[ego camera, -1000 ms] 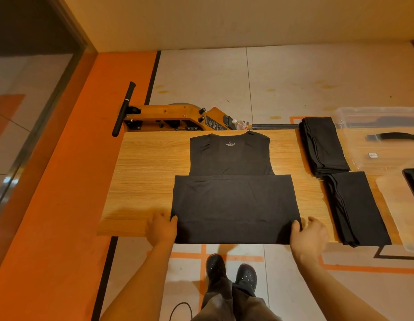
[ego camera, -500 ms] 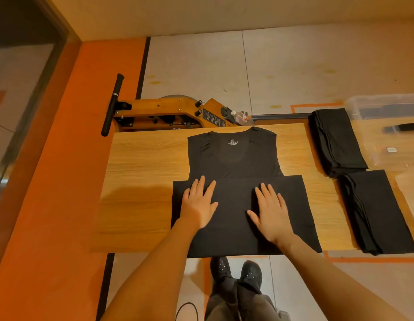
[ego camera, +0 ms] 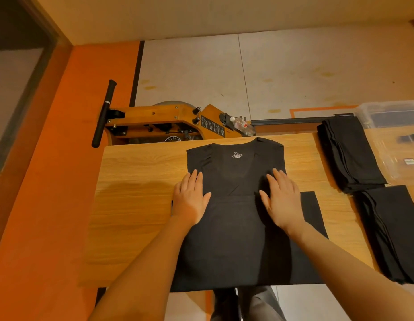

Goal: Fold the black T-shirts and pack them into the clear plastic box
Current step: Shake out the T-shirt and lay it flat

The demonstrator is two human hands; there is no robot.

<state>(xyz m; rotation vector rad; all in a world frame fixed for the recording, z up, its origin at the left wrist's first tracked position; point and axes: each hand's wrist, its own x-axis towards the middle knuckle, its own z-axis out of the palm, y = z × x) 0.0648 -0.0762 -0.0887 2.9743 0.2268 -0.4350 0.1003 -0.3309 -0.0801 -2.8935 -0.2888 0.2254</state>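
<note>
A black T-shirt (ego camera: 236,228) lies flat on the wooden table (ego camera: 136,193), neck label facing up, its lower half folded up over the body. My left hand (ego camera: 189,200) rests flat on the shirt's left side, fingers straight. Flat on the right side of the shirt is my right hand (ego camera: 282,200), its fingers spread. Two piles of folded black T-shirts lie to the right, one at the far edge (ego camera: 347,156) and one nearer (ego camera: 391,232). The clear plastic box (ego camera: 386,112) stands at the far right, partly cut off.
A clear lid (ego camera: 396,158) with a black handle lies on the table at the right edge. Behind the table stands a wooden rowing machine (ego camera: 166,121) with a black bar, a plastic bottle (ego camera: 243,125) on it. My shoes show below the table's near edge.
My hands left the shirt's bottom corners and slid flat up the fabric toward the chest. The camera moved closer over the table.
</note>
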